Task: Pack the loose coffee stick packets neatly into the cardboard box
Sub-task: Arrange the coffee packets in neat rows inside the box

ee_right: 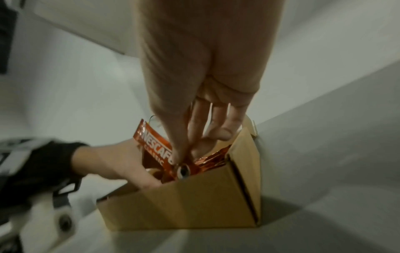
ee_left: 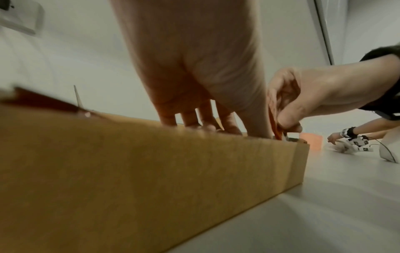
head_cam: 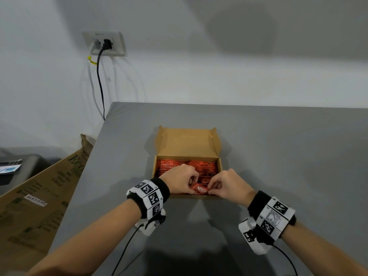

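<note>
An open cardboard box (head_cam: 219, 166) sits on the grey table, its lid flap (head_cam: 187, 141) standing up at the back. Rows of red coffee stick packets (head_cam: 201, 166) fill it. Over the box's near edge, my left hand (head_cam: 184, 181) and right hand (head_cam: 225, 185) both pinch one red packet (head_cam: 200, 189) with white lettering, one at each end. In the right wrist view the packet (ee_right: 154, 145) stands tilted above the box (ee_right: 194, 202), with my right hand's fingers (ee_right: 194, 128) on it. In the left wrist view my left hand's fingers (ee_left: 194, 118) dip behind the box wall (ee_left: 151, 171).
A large flattened carton (head_cam: 39, 196) leans at the table's left edge. A wall socket (head_cam: 104, 43) with cables hangs behind. In the left wrist view, another person's hand (ee_left: 337, 137) with a wristband works further along the table beside an orange box (ee_left: 311, 141).
</note>
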The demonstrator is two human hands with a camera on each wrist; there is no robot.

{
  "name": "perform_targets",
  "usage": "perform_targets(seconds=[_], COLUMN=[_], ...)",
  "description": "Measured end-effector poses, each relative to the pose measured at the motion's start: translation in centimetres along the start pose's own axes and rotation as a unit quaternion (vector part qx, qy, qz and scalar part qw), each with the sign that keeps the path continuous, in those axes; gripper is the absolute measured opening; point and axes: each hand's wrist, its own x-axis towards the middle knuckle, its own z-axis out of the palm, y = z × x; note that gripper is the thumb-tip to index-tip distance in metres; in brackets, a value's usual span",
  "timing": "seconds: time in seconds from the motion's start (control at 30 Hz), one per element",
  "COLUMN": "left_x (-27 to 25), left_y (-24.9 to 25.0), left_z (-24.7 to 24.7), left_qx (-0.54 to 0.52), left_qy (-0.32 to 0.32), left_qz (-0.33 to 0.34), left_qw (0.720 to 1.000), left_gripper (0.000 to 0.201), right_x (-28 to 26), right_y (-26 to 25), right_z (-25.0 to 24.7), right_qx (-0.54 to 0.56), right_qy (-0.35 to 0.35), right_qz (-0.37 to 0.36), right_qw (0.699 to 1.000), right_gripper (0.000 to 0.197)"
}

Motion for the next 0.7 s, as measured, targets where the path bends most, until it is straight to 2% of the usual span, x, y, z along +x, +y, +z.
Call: perform_targets(seconds=[0.07, 0.23, 0.37, 0.43, 0.53, 0.7], left_x=[0.0, 0.1, -0.8, -1.2, -1.4, -1.2], left_y=[-0.1, -0.4, -0.8, -0.8, -0.4, 0.2], left_z=[-0.1, 0.0, -0.8, -1.1, -0.8, -0.5], left_qx=[-0.011, -0.035, -0.135, -0.159, -0.114, -0.056], left_qy=[-0.003, -0.002, 0.035, 0.01, -0.035, -0.034], left_qz=[-0.006, 0.011, 0.005, 0.003, 0.016, 0.033], left_qw=[1.0, 0.999, 0.99, 0.987, 0.993, 0.997], left_gripper=[0.011, 0.011, 0.01, 0.014, 0.011, 0.008], right_x=[0.2, 1.4, 2.1, 2.4, 2.7, 3.1], right_y=[-0.4, -1.9, -2.9, -3.1, -2.9, -1.4], right_z=[-0.2, -0.3, 0.0, 0.2, 0.1, -1.2], right_qx=[-0.074, -0.196, -0.245, -0.246, -0.216, -0.111], right_qy=[-0.035, -0.082, -0.097, -0.102, -0.12, -0.161], right_qz=[0.004, 0.016, 0.024, 0.022, 0.011, 0.022], right_qw=[0.997, 0.977, 0.964, 0.964, 0.969, 0.98], right_gripper=[0.01, 0.013, 0.013, 0.016, 0.015, 0.009])
